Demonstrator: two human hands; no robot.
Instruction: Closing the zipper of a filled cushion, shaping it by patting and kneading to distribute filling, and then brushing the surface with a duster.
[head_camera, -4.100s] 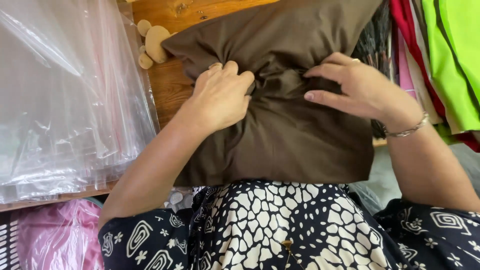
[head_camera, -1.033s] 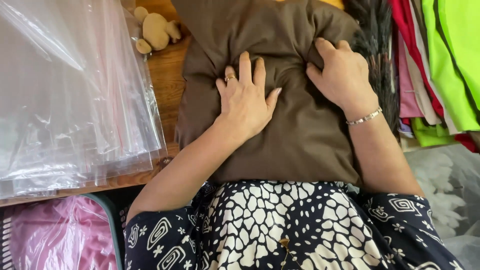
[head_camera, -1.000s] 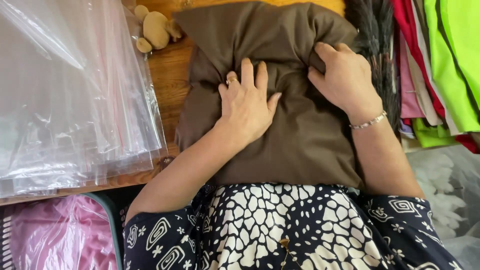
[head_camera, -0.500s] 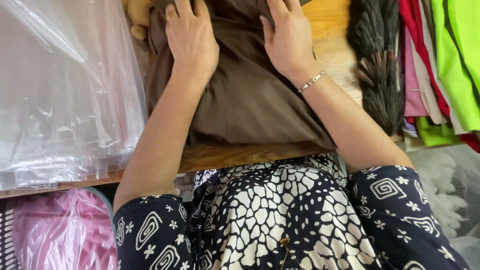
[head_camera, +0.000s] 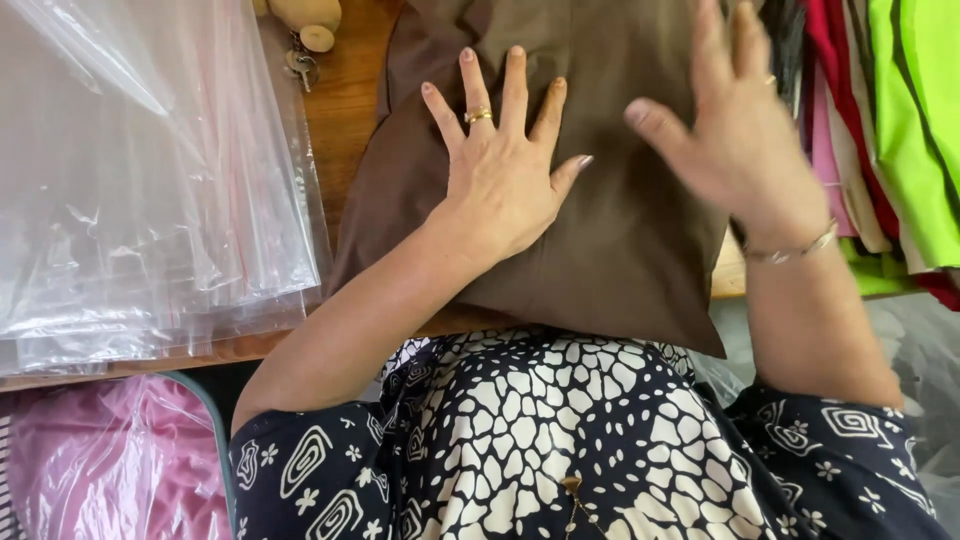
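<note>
Head view, only one there was. Brown folded cloth (head_camera: 600, 230) lay on the wooden table (head_camera: 345, 110), its long axis running 6 to 12 o'clock, near edge hanging just over the table's front toward the person's lap.

Left hand (head_camera: 500, 165) lay flat on the cloth, fingers spread and pointing to 12, palm pressing down, not gripping anything. A ring showed on one finger. Right hand (head_camera: 730, 130) was at approx. 3 o'clock from the left, fingers open and apart, blurred; couldn't tell if it touched the cloth or hung just above. Bracelet on that wrist. So the left was the hand plainly on the cloth, w/ most of the cloth stretching from it toward 12 and 3.

Clear plastic bags (head_camera: 140, 190) were stacked at 9 o'clock, just beside the cloth. Bright folded fabrics (head_camera: 900, 130) piled at 3 o'clock. Small wooden pieces (head_camera: 305, 20) w/ keys sat at 11.
</note>
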